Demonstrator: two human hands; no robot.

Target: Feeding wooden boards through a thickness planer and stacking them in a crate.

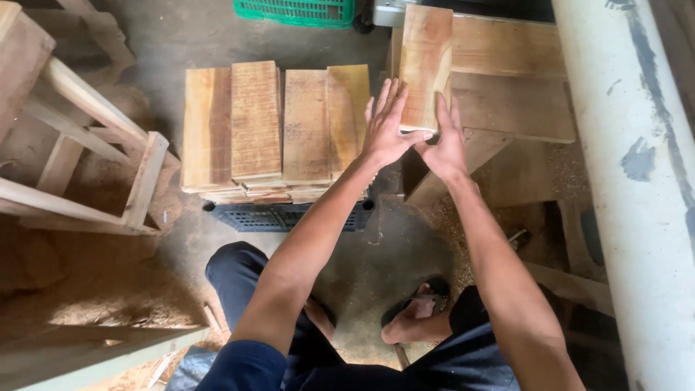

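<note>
The green plastic crate [295, 11] at twelve o'clock is cropped by the top edge; the stacked boards hide most of the black plastic crate [286, 216].

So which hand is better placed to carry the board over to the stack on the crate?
Probably the left hand. It lies flat against the board on the side nearest the stack. The right hand only grips the board's lower end, farther from the stack.
</note>
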